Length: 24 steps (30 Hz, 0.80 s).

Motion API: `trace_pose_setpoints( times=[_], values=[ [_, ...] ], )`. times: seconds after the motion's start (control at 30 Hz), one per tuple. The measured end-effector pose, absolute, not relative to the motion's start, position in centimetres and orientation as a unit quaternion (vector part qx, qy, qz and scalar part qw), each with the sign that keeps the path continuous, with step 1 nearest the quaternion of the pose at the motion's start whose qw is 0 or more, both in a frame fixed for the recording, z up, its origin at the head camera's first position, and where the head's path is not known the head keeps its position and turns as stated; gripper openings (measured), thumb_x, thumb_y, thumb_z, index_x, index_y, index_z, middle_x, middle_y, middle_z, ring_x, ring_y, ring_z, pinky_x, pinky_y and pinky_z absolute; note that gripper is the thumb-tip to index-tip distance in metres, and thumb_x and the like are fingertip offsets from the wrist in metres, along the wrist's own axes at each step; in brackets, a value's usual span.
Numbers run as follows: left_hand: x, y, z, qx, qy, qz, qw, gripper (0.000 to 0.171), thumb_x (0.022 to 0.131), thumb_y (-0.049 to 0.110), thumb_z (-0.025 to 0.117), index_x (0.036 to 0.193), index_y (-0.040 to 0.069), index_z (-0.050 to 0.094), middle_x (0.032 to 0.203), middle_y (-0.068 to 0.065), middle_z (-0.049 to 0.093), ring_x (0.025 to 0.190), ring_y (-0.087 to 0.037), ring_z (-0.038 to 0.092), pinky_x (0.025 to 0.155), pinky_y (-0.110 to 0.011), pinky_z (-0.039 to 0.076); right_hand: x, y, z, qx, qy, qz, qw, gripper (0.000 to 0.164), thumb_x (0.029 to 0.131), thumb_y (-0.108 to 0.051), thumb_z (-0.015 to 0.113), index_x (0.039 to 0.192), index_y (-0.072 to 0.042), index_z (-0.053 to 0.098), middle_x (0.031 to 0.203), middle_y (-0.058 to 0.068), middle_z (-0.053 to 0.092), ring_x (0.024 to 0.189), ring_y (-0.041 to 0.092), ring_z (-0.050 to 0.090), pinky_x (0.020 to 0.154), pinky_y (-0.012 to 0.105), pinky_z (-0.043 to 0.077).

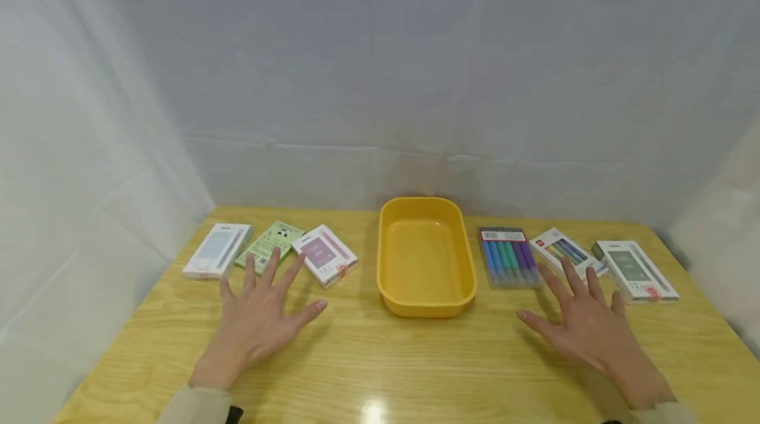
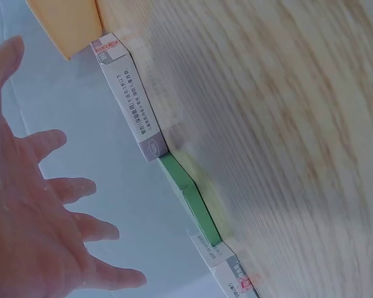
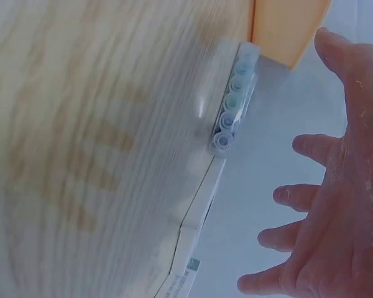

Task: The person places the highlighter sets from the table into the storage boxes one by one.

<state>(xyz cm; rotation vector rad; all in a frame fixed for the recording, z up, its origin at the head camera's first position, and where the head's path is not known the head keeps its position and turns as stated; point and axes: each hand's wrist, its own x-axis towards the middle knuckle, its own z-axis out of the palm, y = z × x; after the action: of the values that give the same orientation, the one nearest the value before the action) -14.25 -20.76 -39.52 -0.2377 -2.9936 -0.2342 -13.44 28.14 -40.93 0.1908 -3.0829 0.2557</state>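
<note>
My left hand (image 1: pixel 259 320) hovers over the table with its fingers spread, holding nothing. Beyond its fingertips lie a white box with a blue panel (image 1: pixel 217 250), a green box with a panda picture (image 1: pixel 274 243) and a white box with a purple panel (image 1: pixel 324 254). On the other side my right hand (image 1: pixel 590 330) is likewise spread and holds nothing. Nearest to it are a clear pack of blue, green and purple pens (image 1: pixel 508 258), a white box with pens pictured (image 1: pixel 567 252) and a white box with a dark green panel (image 1: pixel 635 270).
A yellow plastic tray (image 1: pixel 427 308) stands between the two groups of packs. The wooden table (image 1: pixel 368 358) ends at a pale cloth backdrop (image 1: pixel 368 81) behind, with cloth at both sides.
</note>
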Motion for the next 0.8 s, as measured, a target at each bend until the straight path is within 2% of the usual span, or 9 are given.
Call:
trace_pose_setpoints(
  times=[0.23,0.37,0.5,0.7,0.8],
  values=[
    [-14.3,-20.8,-39.6,-0.075,-0.992,-0.083,0.065,0.089,0.093,0.077,0.045,0.162,0.025,0.028,0.168,-0.022,0.023,0.149,-0.063,0.014,0.104,-0.089,0.010,-13.8,27.2,-40.5,0.074,-0.991,0.112,0.020,0.092,0.094,-0.072,0.050,0.163,-0.016,0.025,0.165,0.029,0.024,0.142,0.066,0.027,0.097,0.088,0.026],
    [-14.4,-20.9,-39.8,-0.074,-0.992,-0.085,0.065,0.089,0.093,0.077,0.044,0.163,0.026,0.026,0.168,-0.022,0.023,0.149,-0.063,0.015,0.105,-0.089,0.010,-14.2,26.5,-40.2,0.095,-0.986,0.136,0.036,0.087,0.097,-0.067,0.052,0.160,-0.010,0.032,0.162,0.030,0.031,0.141,0.060,0.035,0.098,0.081,0.036],
    [-14.7,-21.0,-39.9,-0.076,-0.991,-0.086,0.063,0.088,0.093,0.077,0.044,0.164,0.029,0.022,0.168,-0.022,0.021,0.149,-0.063,0.014,0.106,-0.088,0.009,-14.5,25.6,-40.1,0.105,-0.979,0.166,0.049,0.083,0.097,-0.063,0.055,0.157,-0.008,0.039,0.160,0.029,0.036,0.138,0.057,0.041,0.098,0.074,0.042],
    [-15.4,-21.0,-40.0,-0.085,-0.990,-0.089,0.069,0.085,0.094,0.075,0.044,0.163,0.029,0.023,0.169,-0.020,0.021,0.150,-0.061,0.016,0.108,-0.087,0.008,-15.2,24.1,-39.8,0.117,-0.966,0.226,0.043,0.074,0.099,-0.058,0.057,0.154,-0.009,0.044,0.155,0.024,0.046,0.136,0.055,0.047,0.102,0.072,0.041],
    [-15.9,-20.9,-40.1,-0.090,-0.989,-0.094,0.068,0.085,0.095,0.074,0.045,0.163,0.027,0.027,0.169,-0.020,0.022,0.150,-0.059,0.018,0.107,-0.087,0.011,-15.8,23.5,-39.7,0.125,-0.956,0.262,0.032,0.071,0.100,-0.053,0.058,0.152,-0.007,0.046,0.150,0.024,0.052,0.129,0.050,0.056,0.097,0.064,0.051]
  ],
)
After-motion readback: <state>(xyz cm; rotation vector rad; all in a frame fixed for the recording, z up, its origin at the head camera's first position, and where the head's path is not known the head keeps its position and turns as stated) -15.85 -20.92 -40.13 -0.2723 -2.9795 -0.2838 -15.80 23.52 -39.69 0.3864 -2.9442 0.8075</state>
